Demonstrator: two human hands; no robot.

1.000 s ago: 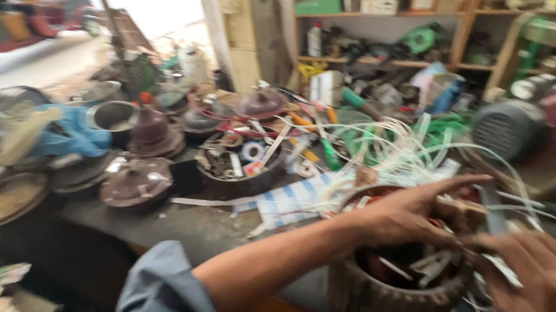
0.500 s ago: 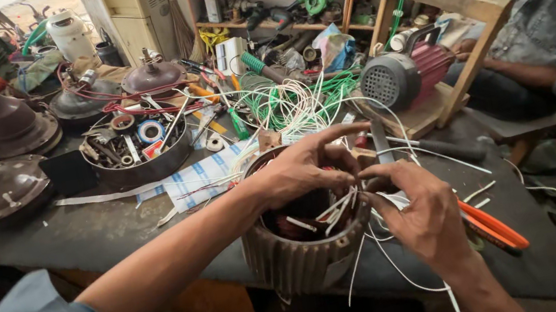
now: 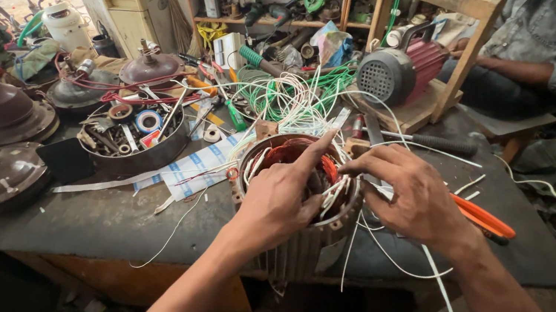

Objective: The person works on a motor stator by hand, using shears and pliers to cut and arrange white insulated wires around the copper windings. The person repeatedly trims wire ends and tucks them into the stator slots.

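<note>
Your left hand [image 3: 279,205] lies across the open top of the motor stator [image 3: 298,209] at centre frame, fingers spread and forefinger stretched over the copper windings [image 3: 292,152] — it grips nothing. Your right hand [image 3: 409,194], just right of the stator's rim, pinches the white lead wires [image 3: 333,195] with bent fingers. The stator stands upright on the dark workbench [image 3: 101,223] at its near edge. Orange-handled pliers [image 3: 484,217] lie beside your right wrist. A round tray of parts [image 3: 131,135] sits upper left; a grey and red motor [image 3: 396,72] sits upper right — well apart.
</note>
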